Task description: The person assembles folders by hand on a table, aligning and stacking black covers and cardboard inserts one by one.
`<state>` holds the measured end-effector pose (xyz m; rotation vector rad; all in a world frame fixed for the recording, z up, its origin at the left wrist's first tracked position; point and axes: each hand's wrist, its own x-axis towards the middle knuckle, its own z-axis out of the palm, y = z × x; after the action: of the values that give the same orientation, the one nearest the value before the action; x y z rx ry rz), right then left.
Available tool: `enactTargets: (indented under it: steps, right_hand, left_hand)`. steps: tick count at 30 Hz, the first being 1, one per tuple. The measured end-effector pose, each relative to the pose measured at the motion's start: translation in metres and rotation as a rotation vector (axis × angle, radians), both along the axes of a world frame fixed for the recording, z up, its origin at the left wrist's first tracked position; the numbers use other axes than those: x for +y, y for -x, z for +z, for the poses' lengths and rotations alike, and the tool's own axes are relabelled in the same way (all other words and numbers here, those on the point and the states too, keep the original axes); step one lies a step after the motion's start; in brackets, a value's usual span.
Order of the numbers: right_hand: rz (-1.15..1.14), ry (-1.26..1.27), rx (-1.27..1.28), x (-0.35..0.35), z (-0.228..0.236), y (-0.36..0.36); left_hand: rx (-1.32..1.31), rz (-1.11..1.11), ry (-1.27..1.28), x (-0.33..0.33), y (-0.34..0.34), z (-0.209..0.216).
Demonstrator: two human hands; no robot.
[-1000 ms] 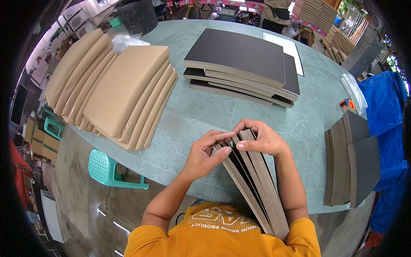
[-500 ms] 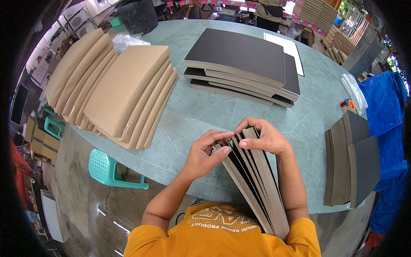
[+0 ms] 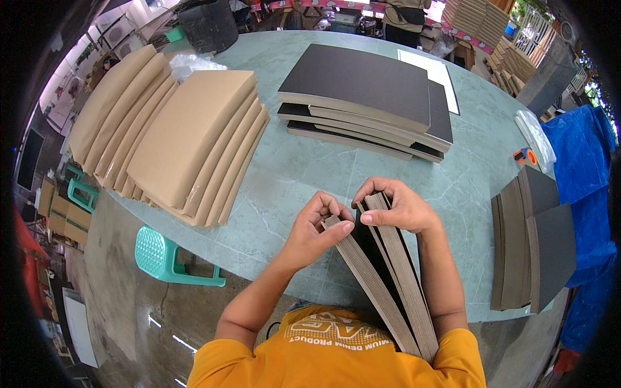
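A thick stack of black-faced boards with grey-brown edges (image 3: 404, 271) stands on edge against my body, parted into two bundles with a dark gap between. My left hand (image 3: 318, 227) is closed on the top corner of the left bundle (image 3: 369, 275), thumb on its edge. Around the upper end of the right bundle curls my right hand (image 3: 396, 205), also closed, its thumb on the near edges. The bundles spread apart at the top and come together toward my shirt, where their lower ends are partly hidden.
Brown paper-wrapped packs (image 3: 194, 129) lie in leaning rows at left. Black boards (image 3: 362, 84) are piled at the far middle beside a white sheet (image 3: 430, 71). More boards (image 3: 533, 239), an orange tape measure (image 3: 525, 156) and blue tarp (image 3: 582, 168) are at right; a green stool (image 3: 168, 255) stands at lower left.
The boards that were fanned between my hands have gathered into two bundles with one wider gap. My left hand has shifted slightly; my right hand stays nearly in place.
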<state>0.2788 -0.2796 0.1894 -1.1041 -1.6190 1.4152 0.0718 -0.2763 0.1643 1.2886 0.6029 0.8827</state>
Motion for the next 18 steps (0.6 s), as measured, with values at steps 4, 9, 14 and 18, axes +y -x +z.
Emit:
enactTargets:
  steps: [4, 9, 14, 18]
  right_hand:
    - [-0.033, -0.049, 0.026, -0.0009, -0.0006, 0.0021]
    - [-0.029, -0.012, -0.021, -0.0032, 0.0056, 0.0012]
    - [-0.021, -0.028, -0.028, -0.0020, 0.0066, -0.0022]
    - [0.001, -0.006, 0.093, -0.0013, -0.0005, -0.0053]
  left_hand:
    - [0.074, -0.004, -0.053, 0.0006, -0.0041, 0.0108]
    - [-0.002, 0.022, -0.125, 0.0018, -0.0048, 0.0031]
    - [0.000, -0.023, -0.028, 0.0015, -0.0032, 0.0071]
    - [-0.002, -0.012, -0.092, 0.0018, -0.0052, 0.0056]
